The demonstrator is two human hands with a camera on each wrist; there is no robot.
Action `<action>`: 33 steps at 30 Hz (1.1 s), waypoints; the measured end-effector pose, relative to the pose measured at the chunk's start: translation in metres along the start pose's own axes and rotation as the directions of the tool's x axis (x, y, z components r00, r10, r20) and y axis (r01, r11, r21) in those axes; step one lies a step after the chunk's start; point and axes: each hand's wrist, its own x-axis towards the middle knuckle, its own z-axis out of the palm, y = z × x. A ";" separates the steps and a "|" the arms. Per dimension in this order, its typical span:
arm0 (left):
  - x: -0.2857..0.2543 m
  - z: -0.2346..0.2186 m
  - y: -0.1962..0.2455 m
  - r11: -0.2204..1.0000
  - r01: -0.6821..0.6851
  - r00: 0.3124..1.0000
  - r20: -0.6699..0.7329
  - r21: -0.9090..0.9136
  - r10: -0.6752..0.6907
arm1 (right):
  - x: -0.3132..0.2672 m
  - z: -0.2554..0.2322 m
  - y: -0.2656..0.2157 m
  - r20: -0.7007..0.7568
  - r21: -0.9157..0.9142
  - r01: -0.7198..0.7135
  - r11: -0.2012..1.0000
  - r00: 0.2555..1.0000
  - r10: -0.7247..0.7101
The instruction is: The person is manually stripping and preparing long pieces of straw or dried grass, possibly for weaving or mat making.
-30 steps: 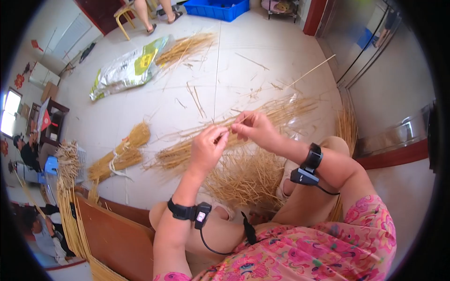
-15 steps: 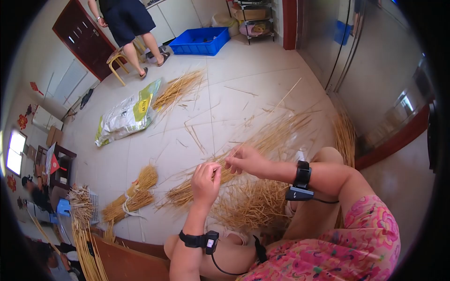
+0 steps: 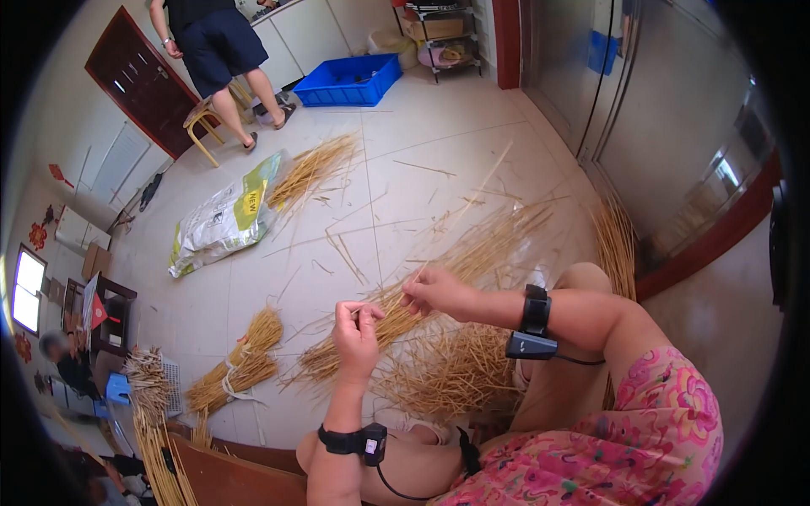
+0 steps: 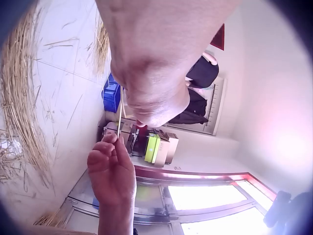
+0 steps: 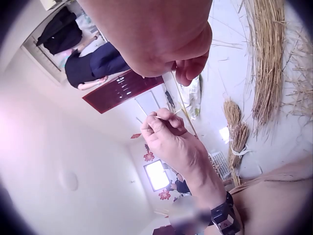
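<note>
Just above the straw on the floor, my left hand [image 3: 356, 336] has its fingers curled and thumb against them. The right wrist view shows that left hand [image 5: 178, 147] pinching a thin straw piece at its fingertips. My right hand [image 3: 443, 294] is a little to the right, fingers bent together. In the left wrist view the right hand [image 4: 113, 171] pinches a thin pale straw [image 4: 120, 110] between thumb and fingers. A long loose layer of straw [image 3: 481, 249] lies beyond the hands, and a tangled heap of short straw [image 3: 447, 367] lies below them.
A tied straw bundle [image 3: 236, 367] lies at left, near a wooden board [image 3: 232, 468]. Farther off are a silver-green bag [image 3: 221, 215] with straw, a blue crate [image 3: 350, 83] and a standing person [image 3: 221, 51]. Metal doors [image 3: 666, 160] stand at right.
The view has tilted up, showing more of the standing person and the blue crate. My hands were close together a second ago and now have a small gap between them.
</note>
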 end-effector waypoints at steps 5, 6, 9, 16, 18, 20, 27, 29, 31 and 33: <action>0.006 -0.012 -0.012 1.000 -0.024 0.996 -0.083 0.012 0.025 | 0.002 -0.003 -0.006 -0.073 -0.009 0.026 1.000 0.997 -0.027; 0.008 -0.017 -0.013 1.000 0.006 0.996 -0.094 -0.010 -0.007 | 0.003 -0.004 -0.009 -0.090 -0.025 0.041 0.999 0.995 -0.043; 0.012 -0.032 -0.018 0.999 0.040 0.988 -0.146 -0.011 -0.041 | 0.005 -0.008 -0.016 -0.120 0.012 0.068 0.998 0.991 -0.066; 0.023 -0.056 -0.027 0.990 0.116 0.955 -0.267 -0.076 -0.132 | 0.006 -0.018 -0.033 -0.262 0.046 0.148 0.988 0.956 -0.131; 0.026 -0.066 -0.024 0.990 0.134 0.951 -0.277 -0.035 -0.138 | 0.004 -0.022 -0.042 -0.280 -0.015 0.195 0.981 0.941 -0.192; 0.026 -0.068 -0.018 0.991 0.134 0.949 -0.286 -0.011 -0.131 | 0.004 -0.027 -0.045 -0.283 0.027 0.212 0.977 0.939 -0.196; 0.022 -0.062 -0.021 0.989 0.147 0.959 -0.245 -0.015 -0.146 | 0.003 -0.032 -0.048 -0.293 0.019 0.245 0.969 0.928 -0.229; 0.023 -0.061 -0.022 0.988 0.155 0.959 -0.241 0.007 -0.149 | 0.002 -0.033 -0.049 -0.315 0.015 0.260 0.966 0.918 -0.242; 0.023 -0.065 -0.031 0.986 0.166 0.944 -0.293 0.019 -0.153 | 0.000 -0.029 -0.054 -0.346 0.017 0.261 0.965 0.907 -0.239; 0.025 -0.075 -0.050 0.983 0.181 0.904 -0.398 0.019 -0.159 | 0.005 -0.041 -0.059 -0.423 0.062 0.303 0.951 0.871 -0.250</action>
